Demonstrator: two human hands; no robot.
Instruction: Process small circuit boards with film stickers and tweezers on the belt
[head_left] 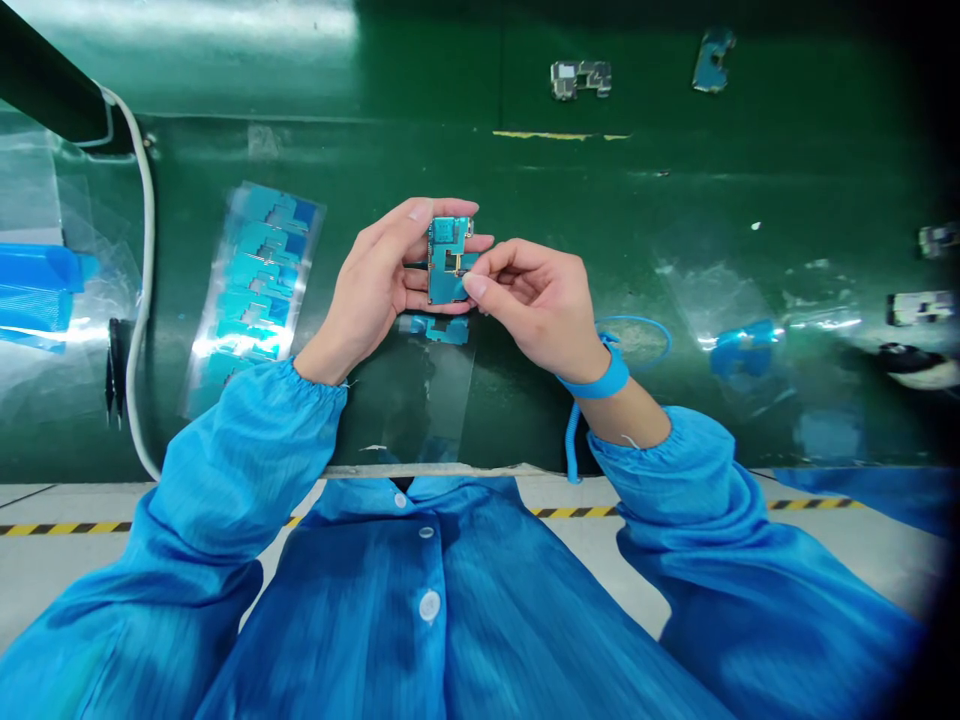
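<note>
A small circuit board [448, 282], covered with blue film pieces on its upper face, lies over the fingers of my left hand [382, 260]. The left thumb presses near its top left corner, and the fingers pass behind it. At the board's lower right edge, my right hand [536, 295] is closed, thumb and forefinger pinching there. Whether a bit of film is also between those fingertips is hidden. Just below the board, a clear sheet [439, 400] with blue film pieces [439, 328] lies on the green table. A blue wrist strap [600, 378] circles my right wrist.
On the left lie a sheet of blue film cutouts [259, 290], a white cable [144, 250], black tweezers [115, 372] and blue packaging [37, 290]. Other circuit boards [581, 78] rest toward the back and right. Crumpled blue film [742, 348] sits on clear plastic at right.
</note>
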